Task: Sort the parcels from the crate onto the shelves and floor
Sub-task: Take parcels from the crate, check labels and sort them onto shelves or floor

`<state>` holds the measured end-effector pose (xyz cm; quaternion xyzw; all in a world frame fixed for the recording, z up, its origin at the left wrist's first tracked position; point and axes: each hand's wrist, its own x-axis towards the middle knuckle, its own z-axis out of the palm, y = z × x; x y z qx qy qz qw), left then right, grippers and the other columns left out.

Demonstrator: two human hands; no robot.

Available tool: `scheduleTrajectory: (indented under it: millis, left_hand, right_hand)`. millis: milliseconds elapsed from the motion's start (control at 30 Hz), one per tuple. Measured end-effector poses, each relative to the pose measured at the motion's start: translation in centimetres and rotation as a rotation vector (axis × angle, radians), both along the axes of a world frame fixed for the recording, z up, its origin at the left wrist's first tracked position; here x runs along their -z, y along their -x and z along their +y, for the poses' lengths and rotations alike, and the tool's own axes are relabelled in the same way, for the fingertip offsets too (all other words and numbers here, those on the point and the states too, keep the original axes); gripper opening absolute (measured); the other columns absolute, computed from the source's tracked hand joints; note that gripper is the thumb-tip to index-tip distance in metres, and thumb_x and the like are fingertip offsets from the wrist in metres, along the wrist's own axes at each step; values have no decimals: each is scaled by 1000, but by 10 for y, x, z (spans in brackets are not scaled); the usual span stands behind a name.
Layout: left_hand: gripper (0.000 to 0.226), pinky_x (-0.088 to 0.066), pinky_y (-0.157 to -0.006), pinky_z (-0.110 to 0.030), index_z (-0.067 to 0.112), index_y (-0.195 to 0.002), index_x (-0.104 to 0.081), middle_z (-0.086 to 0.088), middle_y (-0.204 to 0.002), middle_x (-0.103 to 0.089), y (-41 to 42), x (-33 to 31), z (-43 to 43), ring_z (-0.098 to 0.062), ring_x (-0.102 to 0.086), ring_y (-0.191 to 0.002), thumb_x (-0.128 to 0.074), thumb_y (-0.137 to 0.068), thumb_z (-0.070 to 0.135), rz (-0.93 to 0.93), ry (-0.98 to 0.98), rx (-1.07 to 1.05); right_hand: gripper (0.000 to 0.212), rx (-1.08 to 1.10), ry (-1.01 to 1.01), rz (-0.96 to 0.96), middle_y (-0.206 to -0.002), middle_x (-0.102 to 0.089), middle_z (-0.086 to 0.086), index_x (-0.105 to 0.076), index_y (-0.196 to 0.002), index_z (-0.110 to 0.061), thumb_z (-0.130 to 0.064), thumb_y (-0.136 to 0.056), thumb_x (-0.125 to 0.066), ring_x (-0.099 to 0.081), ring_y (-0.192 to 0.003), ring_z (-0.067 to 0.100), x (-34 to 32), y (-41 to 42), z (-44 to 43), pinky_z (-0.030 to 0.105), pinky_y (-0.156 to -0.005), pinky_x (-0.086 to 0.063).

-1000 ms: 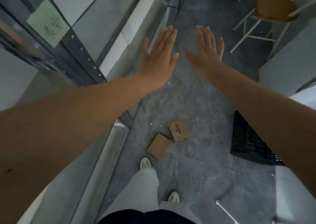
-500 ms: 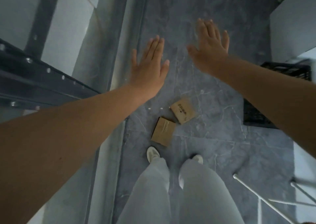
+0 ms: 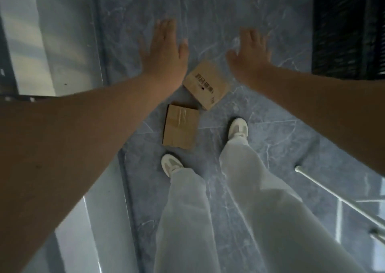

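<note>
Below, two parcels are lying flat on the floor [image 3: 281, 148], close to the person's feet. The printed parcel [image 3: 205, 85] is sitting farther from the feet, turned cornerwise, with dark lettering showing on its top face. The taped parcel [image 3: 180, 127] is lying nearer, just beside it. Their corners are almost meeting, but whether they are touching I cannot tell.

The left hand [image 3: 164, 54] is stretching out flat, palm down, fingers straight and together, thumb standing out to the side. It is holding nothing and is hanging above the floor, its wrist showing just beside the printed parcel's left corner. The right hand [image 3: 250, 56] is reaching out on the other side in the same way: fingers straight, slightly spread, empty, blurred at the tips. The printed parcel is showing between the two wrists.

The crate [image 3: 348, 29], black and slatted, is standing at the upper right, well apart from both parcels. Its inside is not showing. The shelf [image 3: 52, 43] is running down the left edge, its pale boards and dark upright blurred.

The left shoe [image 3: 171, 164] is standing just below the taped parcel, and the right shoe [image 3: 238, 129] is standing to that parcel's right. White trousers [image 3: 239, 210] are covering the legs. White rods [image 3: 333, 191] are crossing the lower right corner.
</note>
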<state>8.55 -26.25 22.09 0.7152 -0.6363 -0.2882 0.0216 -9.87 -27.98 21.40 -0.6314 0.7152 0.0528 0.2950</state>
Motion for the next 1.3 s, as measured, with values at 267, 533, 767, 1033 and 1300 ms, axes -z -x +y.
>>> scheduleTrajectory:
  millis: [267, 533, 767, 1033, 1300]
  left_hand:
    - [34, -31, -109, -51, 6, -114, -54, -15, -122, -55, 0, 153, 27, -31, -51, -114, -31, -105, 29, 48, -187, -178]
    - [26, -37, -79, -30, 13, -97, -51, 4, -83, -48, 18, 266, 1, -18, -49, -91, -29, -105, 25, 162, -234, -315]
    - [42, -38, -91, -24, 10, -132, -49, 0, -116, -53, 44, 294, -22, -16, -47, -110, -21, -107, 30, 322, -412, -382]
    - [44, -48, -100, -53, 12, -107, -70, -13, -113, -69, 3, 215, -17, -33, -64, -107, -45, -82, 38, 487, -312, -695]
    - [29, -55, -89, -56, 4, -90, -71, -22, -102, -71, -31, -28, -54, -39, -68, -97, -49, -84, 22, 648, -99, -857]
  right_hand:
    - [62, 368, -434, -68, -153, -28, 16, -22, -151, -3, -29, -99, -44, -31, -139, 33, 155, 33, 57, 44, -114, -31]
    - [32, 664, -663, -322, -88, -55, 1, -52, -129, -9, -20, -99, -50, -62, -90, 18, 245, 41, 44, 24, -74, -54]
    - [45, 900, -756, -575, -132, -58, 17, -50, -128, -9, 6, -86, -44, -57, -124, 29, 266, 43, 20, 45, -108, -42]
    - [19, 992, -560, -726, -104, -63, 4, -58, -100, -16, -6, -90, -46, -62, -95, 20, 168, 38, -1, 40, -93, -52]
    - [34, 919, -350, -880, -104, -63, 1, -57, -125, -17, -35, -97, -47, -63, -95, 19, -53, 0, -76, 35, -76, -53]
